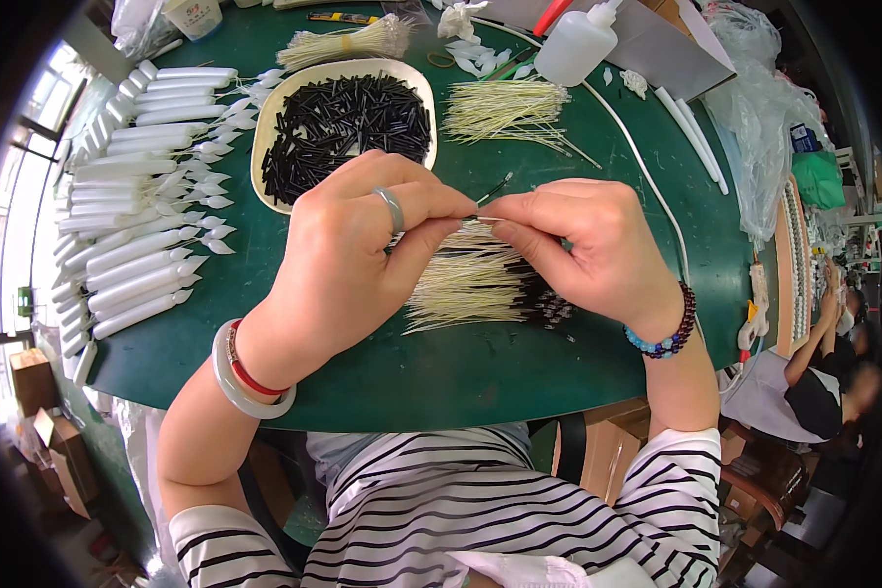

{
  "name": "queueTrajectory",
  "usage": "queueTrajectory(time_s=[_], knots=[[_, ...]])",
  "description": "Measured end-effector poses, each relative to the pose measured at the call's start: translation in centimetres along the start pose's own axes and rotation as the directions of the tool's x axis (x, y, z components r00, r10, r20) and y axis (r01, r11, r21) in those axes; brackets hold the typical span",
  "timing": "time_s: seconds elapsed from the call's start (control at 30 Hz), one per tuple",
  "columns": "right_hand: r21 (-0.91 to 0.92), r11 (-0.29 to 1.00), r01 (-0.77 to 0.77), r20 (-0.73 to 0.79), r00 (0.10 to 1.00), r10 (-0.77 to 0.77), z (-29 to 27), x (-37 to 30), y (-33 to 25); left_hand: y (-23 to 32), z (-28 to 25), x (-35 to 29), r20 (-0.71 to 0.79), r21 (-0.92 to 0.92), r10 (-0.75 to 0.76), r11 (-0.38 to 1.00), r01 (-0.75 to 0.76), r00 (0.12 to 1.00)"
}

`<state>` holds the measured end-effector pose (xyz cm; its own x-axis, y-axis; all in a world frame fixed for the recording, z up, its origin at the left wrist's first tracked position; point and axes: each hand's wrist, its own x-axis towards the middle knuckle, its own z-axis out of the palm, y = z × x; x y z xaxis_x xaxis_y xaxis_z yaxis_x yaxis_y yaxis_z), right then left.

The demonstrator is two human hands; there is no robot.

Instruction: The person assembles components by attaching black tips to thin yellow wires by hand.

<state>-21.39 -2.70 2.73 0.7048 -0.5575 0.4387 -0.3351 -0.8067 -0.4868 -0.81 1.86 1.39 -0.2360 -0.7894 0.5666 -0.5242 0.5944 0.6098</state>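
Note:
My left hand (pixel 358 255) and my right hand (pixel 588 245) meet above the table, both closed in a pinch. At the left fingertips shows a short bit of black tube (pixel 473 218). A thin pale wire (pixel 492 219) runs from it into the right fingertips. Just behind the fingertips a dark, clear-tipped piece (pixel 500 186) sticks up; what it belongs to is hidden. Under the hands lies a pile of pale yellow wires (pixel 465 289), with dark sleeves and clear tips at its right end. Behind my left hand stands a cream tray (pixel 257 167) of short black tubes (pixel 363 113).
Rows of white candle-shaped lights (pixel 142 250) fill the left side. Another wire pile (pixel 505 108), a tied wire bundle (pixel 348 44) and a white squeeze bottle (pixel 576 44) lie farther back. A white cable (pixel 647 162) curves down the right. Another person (pixel 823 382) sits far right.

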Motion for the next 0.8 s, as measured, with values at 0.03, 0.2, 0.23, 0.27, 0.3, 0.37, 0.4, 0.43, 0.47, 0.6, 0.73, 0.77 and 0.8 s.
queueTrajectory(time_s=[0.03,0.2,0.23,0.27,0.3,0.37,0.4,0.43,0.47,0.6,0.73,0.77,0.8], knots=[[-0.001,1.0,0.0,0.0,1.0,0.0,0.0,-0.1,-0.1,0.0,0.1,0.0,-0.011,0.027,0.053,0.998,-0.053,0.999],[-0.077,0.997,-0.01,0.091,0.996,0.017,0.3,0.4,-1.2,0.0,0.1,0.2,-0.024,0.121,0.214,0.97,-0.21,0.976],[-0.038,0.998,-0.042,0.075,0.996,0.044,0.2,0.3,-1.0,-0.1,0.0,0.1,-0.034,0.125,0.181,0.976,-0.176,0.983],[-0.044,0.996,-0.075,0.071,0.994,0.078,-0.1,0.1,-0.7,-0.2,-0.1,0.0,-0.045,0.128,0.148,0.982,-0.141,0.988],[-0.054,0.993,-0.109,0.068,0.991,0.113,-0.7,-0.2,-0.4,-0.2,-0.1,0.1,-0.048,0.13,0.147,0.982,-0.14,0.988],[-0.073,0.994,-0.086,0.16,0.982,0.097,-1.3,-0.3,0.3,-0.1,0.1,0.4,-0.044,0.139,0.189,0.974,-0.181,0.981],[-0.07,0.996,-0.055,0.146,0.987,0.065,-1.0,-0.1,0.1,0.1,0.3,0.4,-0.043,0.137,0.188,0.974,-0.181,0.981],[-0.068,0.997,-0.025,0.132,0.991,0.033,-0.7,0.1,-0.2,0.3,0.6,0.4,-0.04,0.157,0.206,0.968,-0.198,0.978],[-0.027,1.0,-0.016,0.117,0.993,0.019,-0.2,0.4,-0.4,0.4,0.8,0.3,-0.036,0.176,0.224,0.961,-0.215,0.974],[0.027,0.998,-0.048,0.09,0.995,0.045,0.5,0.2,0.1,0.3,0.2,0.1,0.01,0.175,0.201,0.964,-0.2,0.98],[-0.093,0.99,0.103,-0.033,0.994,-0.107,-0.9,0.0,1.2,-0.3,-0.9,-0.1,-0.005,0.174,0.064,0.983,-0.062,0.998],[-0.121,0.99,0.077,-0.048,0.995,-0.083,-1.2,0.0,1.3,-0.4,-1.0,-0.1,-0.006,0.174,0.066,0.983,-0.064,0.998],[-0.123,0.989,0.088,-0.055,0.994,-0.095,-1.0,-0.2,1.2,-0.4,-0.8,0.0,-0.01,0.16,0.077,0.984,-0.075,0.997]])
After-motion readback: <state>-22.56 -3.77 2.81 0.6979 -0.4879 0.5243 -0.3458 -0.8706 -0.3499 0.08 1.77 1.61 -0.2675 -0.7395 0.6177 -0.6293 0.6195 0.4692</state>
